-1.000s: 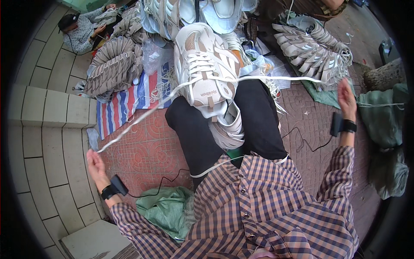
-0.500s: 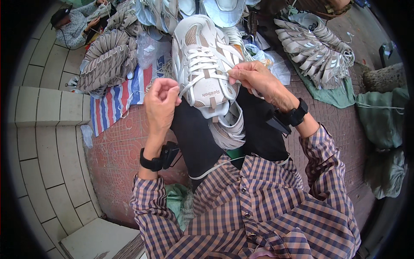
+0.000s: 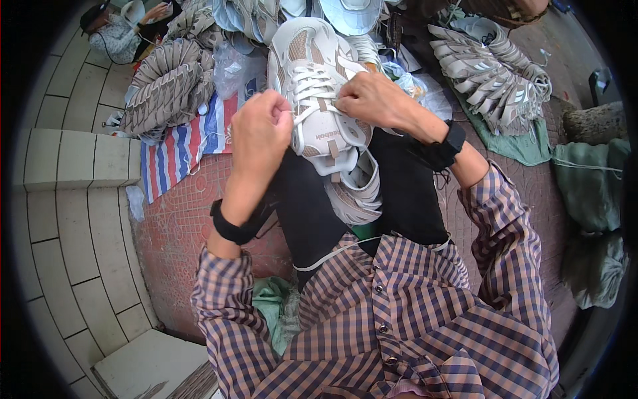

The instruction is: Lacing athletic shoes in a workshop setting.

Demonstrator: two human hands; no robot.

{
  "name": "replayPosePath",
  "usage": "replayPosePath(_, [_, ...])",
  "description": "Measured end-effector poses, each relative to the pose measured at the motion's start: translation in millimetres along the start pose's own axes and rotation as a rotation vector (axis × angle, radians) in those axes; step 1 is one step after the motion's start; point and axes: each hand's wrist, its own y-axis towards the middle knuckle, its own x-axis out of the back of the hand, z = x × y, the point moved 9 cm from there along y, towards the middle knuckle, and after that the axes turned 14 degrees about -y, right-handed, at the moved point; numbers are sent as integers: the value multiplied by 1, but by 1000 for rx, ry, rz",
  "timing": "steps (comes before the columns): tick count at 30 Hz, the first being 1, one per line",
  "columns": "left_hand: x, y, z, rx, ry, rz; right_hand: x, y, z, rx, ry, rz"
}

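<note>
A white and beige sneaker (image 3: 325,130) stands tilted between my knees, its toe pointing away from me. White shoelaces (image 3: 314,83) cross its tongue in several rows. My left hand (image 3: 262,130) is closed in a pinch at the shoe's left eyelet edge, on the lace there; its fingertips are partly hidden. On the opposite edge my right hand (image 3: 375,100) is closed too, knuckles up, with the lace running under its fingers. Below the heel, a second sneaker upper (image 3: 355,199) in the same colours sits between my thighs.
Rows of nested shoe uppers lie at the left (image 3: 166,86) and right (image 3: 492,73), the left ones by a striped sheet (image 3: 179,159). Pale blue pieces (image 3: 352,13) are stacked ahead. Green sacks (image 3: 588,183) stand at right, a tiled ledge (image 3: 76,159) at left. Another person (image 3: 119,36) sits far left.
Both hands have moved up and inward along the shoe, turning their knuckles upward. The left hand has come from beside the shoe to its lace edge.
</note>
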Motion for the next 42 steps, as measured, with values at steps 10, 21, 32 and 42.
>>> replayPosePath(10, [-6,-12,-3,38,-78,-93,28,-61,11,-159,18,-453])
replayPosePath(21, [-5,-43,-20,-70,292,-286,25,-81,16,-60,-48,-668])
replayPosePath(32, [-10,-36,-16,-106,252,-300,18,-62,55,250,-621,-544])
replayPosePath(42, [-35,-20,-19,-168,488,116,-2,-24,70,327,-872,-340])
